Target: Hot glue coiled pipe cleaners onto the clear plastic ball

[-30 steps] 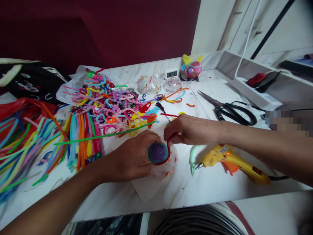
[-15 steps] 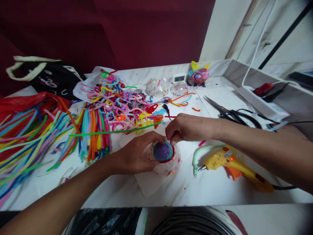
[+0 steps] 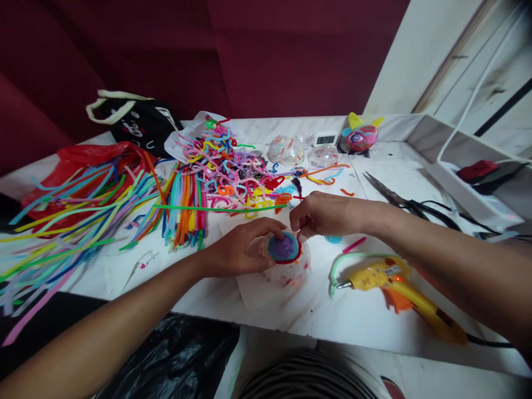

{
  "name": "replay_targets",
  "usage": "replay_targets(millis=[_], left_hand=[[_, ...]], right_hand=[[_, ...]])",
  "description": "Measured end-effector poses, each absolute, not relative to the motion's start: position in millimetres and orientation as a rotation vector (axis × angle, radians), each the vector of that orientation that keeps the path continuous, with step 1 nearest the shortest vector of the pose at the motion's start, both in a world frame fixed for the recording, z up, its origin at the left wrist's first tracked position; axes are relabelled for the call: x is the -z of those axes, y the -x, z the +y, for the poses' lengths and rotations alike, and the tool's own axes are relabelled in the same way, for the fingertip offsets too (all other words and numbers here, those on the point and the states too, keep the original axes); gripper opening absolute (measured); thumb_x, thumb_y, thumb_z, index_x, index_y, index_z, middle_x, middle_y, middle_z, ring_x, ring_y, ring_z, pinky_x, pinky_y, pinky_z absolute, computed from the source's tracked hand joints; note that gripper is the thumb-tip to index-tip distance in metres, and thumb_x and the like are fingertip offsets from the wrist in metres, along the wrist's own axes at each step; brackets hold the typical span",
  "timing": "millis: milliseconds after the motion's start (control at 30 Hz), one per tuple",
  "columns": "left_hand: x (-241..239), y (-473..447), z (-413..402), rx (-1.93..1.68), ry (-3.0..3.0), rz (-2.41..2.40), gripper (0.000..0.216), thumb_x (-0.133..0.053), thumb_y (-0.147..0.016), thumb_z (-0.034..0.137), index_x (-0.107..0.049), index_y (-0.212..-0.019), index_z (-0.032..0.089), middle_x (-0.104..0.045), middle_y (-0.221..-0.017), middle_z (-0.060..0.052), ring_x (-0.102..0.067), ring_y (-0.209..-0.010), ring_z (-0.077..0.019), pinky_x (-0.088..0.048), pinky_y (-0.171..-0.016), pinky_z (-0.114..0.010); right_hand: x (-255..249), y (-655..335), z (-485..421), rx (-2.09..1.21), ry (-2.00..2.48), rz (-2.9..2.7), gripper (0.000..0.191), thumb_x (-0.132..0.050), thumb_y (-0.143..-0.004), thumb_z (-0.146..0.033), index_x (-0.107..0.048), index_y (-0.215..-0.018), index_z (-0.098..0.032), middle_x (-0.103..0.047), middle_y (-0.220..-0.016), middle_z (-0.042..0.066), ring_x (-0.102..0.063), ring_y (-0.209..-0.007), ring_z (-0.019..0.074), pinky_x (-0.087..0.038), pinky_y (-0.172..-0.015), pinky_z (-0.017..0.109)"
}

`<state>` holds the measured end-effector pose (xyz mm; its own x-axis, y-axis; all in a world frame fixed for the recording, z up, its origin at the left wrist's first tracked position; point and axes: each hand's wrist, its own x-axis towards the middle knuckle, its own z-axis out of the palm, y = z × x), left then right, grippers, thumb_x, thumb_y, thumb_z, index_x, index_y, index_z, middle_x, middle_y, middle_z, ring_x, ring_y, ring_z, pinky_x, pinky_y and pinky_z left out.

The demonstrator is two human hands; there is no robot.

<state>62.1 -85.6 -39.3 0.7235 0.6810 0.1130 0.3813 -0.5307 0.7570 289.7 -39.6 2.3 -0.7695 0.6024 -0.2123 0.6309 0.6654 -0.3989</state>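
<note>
A clear plastic dome (image 3: 297,272) speckled with red and orange bits rests on a white sheet in front of me. On its top sits a coiled pipe-cleaner disc (image 3: 284,247), purple in the middle, blue around it, with red along its edge. From the left, my left hand (image 3: 235,247) grips the disc between thumb and fingers. My right hand (image 3: 320,215) is closed in a pinch at the disc's upper right edge, on the red pipe cleaner (image 3: 298,254). Its fingertips partly hide that strand.
A yellow glue gun (image 3: 394,282) with a lit orange light lies at right, near black-handled scissors (image 3: 399,199). Pipe cleaners (image 3: 189,208) and a pile of curled pieces (image 3: 233,166) spread at left and back. Behind stand another dome (image 3: 286,151) and a horned pipe-cleaner figure (image 3: 359,137).
The camera view has shifted, so the table contents appear farther right. Both hands stay at the disc, and my right fingertips sit slightly lower along its red edge.
</note>
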Motion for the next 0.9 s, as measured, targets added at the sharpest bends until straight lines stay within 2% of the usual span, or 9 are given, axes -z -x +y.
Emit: replay_targets(millis=[133,333,467,600,700,900], left_hand=[[43,-61,-99,-0.579,-2.173,0.879,0.039,-0.067,-0.081,0.029,-0.055,-0.118,0.023,-0.058,-0.130,-0.007,-0.054,-0.124,-0.0239,-0.043,-0.107,-0.041],[57,-69,-125,-0.678,-2.127,1.212,0.073,-0.075,-0.074,0.046,-0.036,-0.131,0.024,-0.049,-0.135,-0.012,-0.053,-0.123,-0.0286,-0.046,-0.102,-0.047],[65,-81,-134,-0.686,-2.146,1.391,0.079,-0.079,-0.066,0.056,-0.039,-0.125,0.022,-0.051,-0.127,-0.012,-0.054,-0.116,-0.0322,-0.045,-0.099,-0.052],[66,-92,-134,-0.650,-2.158,1.484,0.076,-0.082,-0.062,0.049,-0.044,-0.121,0.019,-0.054,-0.122,-0.014,-0.052,-0.116,-0.0364,-0.042,-0.099,-0.057],[64,-94,-133,-0.651,-2.140,1.524,0.075,-0.082,-0.061,0.042,-0.043,-0.121,0.019,-0.055,-0.122,-0.014,-0.054,-0.114,-0.0353,-0.045,-0.097,-0.056],[54,-84,-124,-0.671,-2.129,1.489,0.082,-0.082,-0.060,0.044,-0.038,-0.125,0.020,-0.054,-0.125,-0.014,-0.055,-0.114,-0.0348,-0.047,-0.096,-0.056]], right_hand=[[-1,-290,-39,0.677,-1.041,2.816,0.009,-0.072,-0.077,-0.015,-0.074,-0.086,-0.015,-0.072,-0.075,0.002,-0.061,-0.064,0.0115,-0.040,-0.057,0.021],[-4,-289,-41,0.688,-1.025,2.809,0.008,-0.071,-0.078,-0.013,-0.073,-0.085,-0.015,-0.072,-0.076,0.002,-0.062,-0.067,0.0114,-0.040,-0.059,0.021],[-6,-289,-44,0.682,-1.023,2.807,0.009,-0.070,-0.079,-0.013,-0.073,-0.087,-0.013,-0.072,-0.077,0.003,-0.061,-0.066,0.0106,-0.040,-0.058,0.020],[-8,-289,-45,0.668,-1.012,2.813,0.011,-0.069,-0.080,-0.015,-0.073,-0.090,-0.014,-0.072,-0.075,0.002,-0.060,-0.063,0.0098,-0.039,-0.058,0.020],[-8,-289,-46,0.655,-1.008,2.832,0.013,-0.071,-0.080,-0.018,-0.073,-0.092,-0.015,-0.072,-0.075,0.002,-0.060,-0.064,0.0101,-0.039,-0.058,0.020],[-11,-291,-45,0.624,-1.002,2.908,0.010,-0.071,-0.081,-0.021,-0.073,-0.089,-0.016,-0.071,-0.076,0.001,-0.059,-0.066,0.0100,-0.038,-0.060,0.021]])
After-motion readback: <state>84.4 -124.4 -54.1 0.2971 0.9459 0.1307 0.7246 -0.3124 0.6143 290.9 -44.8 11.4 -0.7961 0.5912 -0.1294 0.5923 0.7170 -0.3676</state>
